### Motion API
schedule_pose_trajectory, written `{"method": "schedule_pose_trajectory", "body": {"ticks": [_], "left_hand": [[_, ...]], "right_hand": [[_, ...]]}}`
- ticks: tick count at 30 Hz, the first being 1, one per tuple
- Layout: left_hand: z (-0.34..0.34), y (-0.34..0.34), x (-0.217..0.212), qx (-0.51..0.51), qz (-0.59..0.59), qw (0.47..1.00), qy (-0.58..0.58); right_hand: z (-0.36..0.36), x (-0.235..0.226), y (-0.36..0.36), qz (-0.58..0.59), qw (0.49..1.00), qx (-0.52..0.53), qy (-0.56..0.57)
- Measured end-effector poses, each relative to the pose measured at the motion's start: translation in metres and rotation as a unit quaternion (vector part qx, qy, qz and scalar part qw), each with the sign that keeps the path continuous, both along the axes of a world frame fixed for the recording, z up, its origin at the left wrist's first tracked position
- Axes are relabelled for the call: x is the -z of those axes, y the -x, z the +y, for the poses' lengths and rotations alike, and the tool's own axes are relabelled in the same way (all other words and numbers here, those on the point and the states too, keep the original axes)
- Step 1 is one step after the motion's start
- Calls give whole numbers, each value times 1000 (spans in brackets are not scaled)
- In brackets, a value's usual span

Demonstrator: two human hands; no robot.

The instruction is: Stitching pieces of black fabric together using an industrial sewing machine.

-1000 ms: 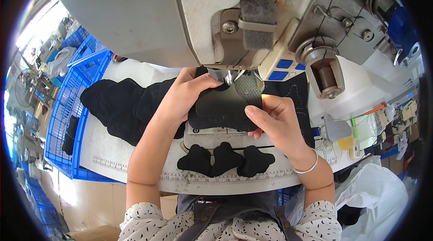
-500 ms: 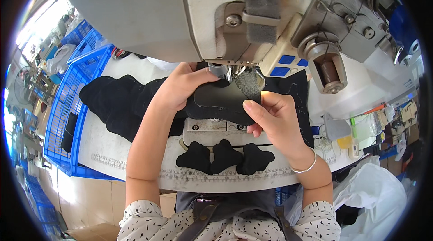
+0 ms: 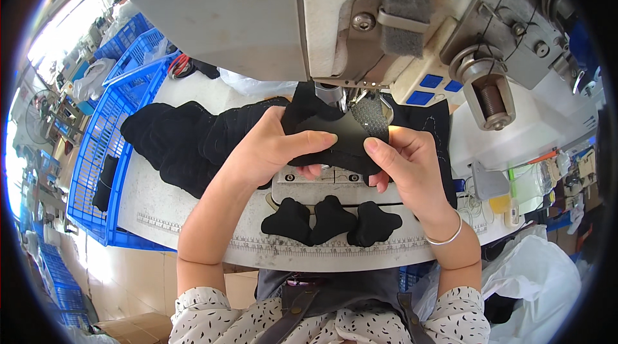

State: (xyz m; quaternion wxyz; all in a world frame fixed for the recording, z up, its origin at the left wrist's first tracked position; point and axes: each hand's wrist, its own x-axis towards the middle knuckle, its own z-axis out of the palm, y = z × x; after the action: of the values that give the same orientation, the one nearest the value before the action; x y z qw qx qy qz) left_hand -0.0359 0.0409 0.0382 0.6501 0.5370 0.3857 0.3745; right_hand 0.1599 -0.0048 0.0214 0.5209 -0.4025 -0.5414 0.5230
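Observation:
Both hands grip a black fabric piece (image 3: 344,136) with a smooth dark grey panel, just in front of the sewing machine's presser foot (image 3: 351,95). My left hand (image 3: 273,144) pinches its left part, thumb on top and fingers underneath. At the right edge, my right hand (image 3: 405,157) holds it the same way, beside a grey textured patch (image 3: 370,115). Part of the piece lies up against the foot, and the needle is hard to make out. Three small black padded pieces (image 3: 333,220) lie in a row on the table's near side.
A pile of black fabric pieces (image 3: 187,141) spreads over the left of the white table (image 3: 257,250). Beyond it stands a blue plastic basket (image 3: 112,196), with red-handled scissors (image 3: 180,66) nearby. The machine head (image 3: 212,15) overhangs the work; a brown thread bobbin (image 3: 493,100) sits at right.
My left hand has come away from beside the presser foot, back toward me, and its thumb now presses on the grey panel. The piece bends between both hands. The view has shifted slightly.

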Motion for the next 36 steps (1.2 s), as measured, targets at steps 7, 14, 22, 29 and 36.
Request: {"method": "schedule_pose_trajectory", "body": {"ticks": [7,14,22,29,36], "left_hand": [[10,8,13,-9,6,1000,-11],[11,6,-1,34,5,999,-15],[27,9,-3,102,-15,994,-33],[31,6,-18,72,62,993,-70],[49,10,-25,115,141,978,-101]], "right_hand": [[2,-7,-14,-374,771,222,-466],[14,2,-16,-429,650,150,-609],[21,8,-15,-421,636,167,-625],[22,11,-13,-422,638,183,-617],[21,13,-9,-415,632,194,-625]]}}
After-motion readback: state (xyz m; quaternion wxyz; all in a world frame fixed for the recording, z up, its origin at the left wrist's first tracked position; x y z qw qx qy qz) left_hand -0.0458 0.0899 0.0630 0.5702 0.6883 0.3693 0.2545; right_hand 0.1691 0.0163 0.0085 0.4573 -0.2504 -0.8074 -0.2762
